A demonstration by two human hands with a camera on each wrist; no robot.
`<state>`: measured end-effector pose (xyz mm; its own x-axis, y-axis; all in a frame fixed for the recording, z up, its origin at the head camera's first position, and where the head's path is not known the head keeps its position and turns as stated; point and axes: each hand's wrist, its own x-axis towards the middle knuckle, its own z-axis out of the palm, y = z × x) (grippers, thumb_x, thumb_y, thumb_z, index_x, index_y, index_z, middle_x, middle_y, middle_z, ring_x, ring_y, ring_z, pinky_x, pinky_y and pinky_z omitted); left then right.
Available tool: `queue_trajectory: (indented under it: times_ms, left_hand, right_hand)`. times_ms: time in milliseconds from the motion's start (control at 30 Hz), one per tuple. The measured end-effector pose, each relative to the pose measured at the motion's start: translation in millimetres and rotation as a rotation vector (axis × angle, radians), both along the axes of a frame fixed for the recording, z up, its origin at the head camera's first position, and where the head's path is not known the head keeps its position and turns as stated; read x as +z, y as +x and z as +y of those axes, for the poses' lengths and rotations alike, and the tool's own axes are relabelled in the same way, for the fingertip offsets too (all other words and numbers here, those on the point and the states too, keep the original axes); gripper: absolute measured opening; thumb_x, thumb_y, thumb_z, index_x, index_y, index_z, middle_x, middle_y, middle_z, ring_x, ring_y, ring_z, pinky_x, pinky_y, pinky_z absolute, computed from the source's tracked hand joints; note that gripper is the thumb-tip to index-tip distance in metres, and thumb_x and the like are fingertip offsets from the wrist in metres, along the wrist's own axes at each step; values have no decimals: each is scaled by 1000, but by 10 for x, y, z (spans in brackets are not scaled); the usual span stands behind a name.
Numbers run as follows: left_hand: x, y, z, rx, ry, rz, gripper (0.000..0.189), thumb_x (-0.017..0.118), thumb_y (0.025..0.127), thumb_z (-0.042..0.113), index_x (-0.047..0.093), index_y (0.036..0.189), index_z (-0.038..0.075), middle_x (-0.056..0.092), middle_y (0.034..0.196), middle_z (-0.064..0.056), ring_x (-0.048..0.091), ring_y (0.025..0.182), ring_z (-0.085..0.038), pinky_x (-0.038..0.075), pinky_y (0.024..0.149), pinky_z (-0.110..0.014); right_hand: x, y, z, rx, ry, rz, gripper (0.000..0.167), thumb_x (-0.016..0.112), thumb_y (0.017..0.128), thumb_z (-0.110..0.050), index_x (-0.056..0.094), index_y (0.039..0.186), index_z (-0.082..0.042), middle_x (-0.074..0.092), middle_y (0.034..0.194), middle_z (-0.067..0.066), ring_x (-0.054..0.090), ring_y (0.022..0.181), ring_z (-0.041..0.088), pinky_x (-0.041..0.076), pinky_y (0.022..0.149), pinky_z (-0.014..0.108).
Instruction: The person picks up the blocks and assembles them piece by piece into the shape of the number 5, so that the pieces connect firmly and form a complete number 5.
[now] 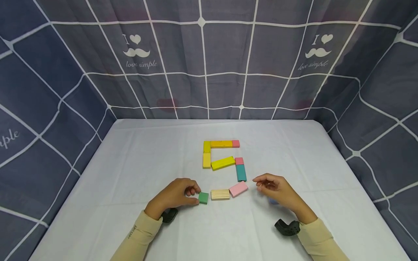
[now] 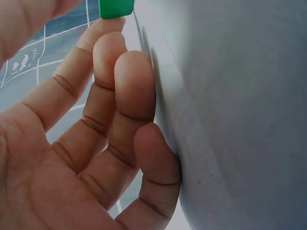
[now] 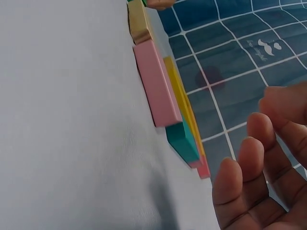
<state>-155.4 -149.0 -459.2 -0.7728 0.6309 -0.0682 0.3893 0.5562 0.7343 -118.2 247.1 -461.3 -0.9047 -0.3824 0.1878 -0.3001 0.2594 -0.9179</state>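
My left hand (image 1: 177,192) holds a small green block (image 1: 203,198) between thumb and index finger at the left end of the lower row. In the left wrist view the index fingertip meets the green block (image 2: 116,8); the thumb's tip is out of frame. To its right lie a ridged wooden-coloured block (image 1: 220,194) and a tilted pink block (image 1: 238,189). My right hand (image 1: 275,186) hovers right of the pink block, fingers loosely bent and holding nothing. A blue block (image 1: 273,201) is partly hidden beneath that hand.
Farther back on the white table (image 1: 156,145), yellow blocks (image 1: 221,144), a small pink block (image 1: 236,144), a slanted yellow block (image 1: 223,163), another pink block (image 1: 239,161) and a teal block (image 1: 241,173) continue the angular outline. Dark checked cloth (image 1: 225,90) surrounds the table's back and sides.
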Motion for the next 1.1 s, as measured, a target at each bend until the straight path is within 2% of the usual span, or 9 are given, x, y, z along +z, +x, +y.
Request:
queue_trajectory:
  times_ms: [233,567,833,1100]
  left_hand:
    - [-1,1,21,18,-9,25,20,91,88,11,76,102,9,64,87,6,57,81,-9,51,75,-24]
    - [14,12,47,25,-38,63,19,90,90,12,76,104,9,61,85,7,55,79,-8,49,74,-24]
    - [6,7,74,39,-85,78,20,90,91,14,76,105,10,56,81,10,51,76,-6,47,72,-25]
    - [11,-4,87,42,-102,90,20,89,91,14,76,107,11,57,81,11,51,74,-5,47,72,-25]
  right_hand:
    - [2,-1,107,9,31,0,21,68,102,6,69,121,13,69,104,22,64,89,11,55,80,22]
    - [-14,13,255,8,89,1,21,69,102,4,71,122,9,71,108,21,64,90,13,54,82,23]
    - [-34,27,374,-11,136,8,21,72,100,2,73,121,5,73,111,18,64,92,12,54,85,22]
    - [-53,-14,506,-12,172,19,22,75,97,4,73,120,4,74,109,13,62,89,11,52,80,22]
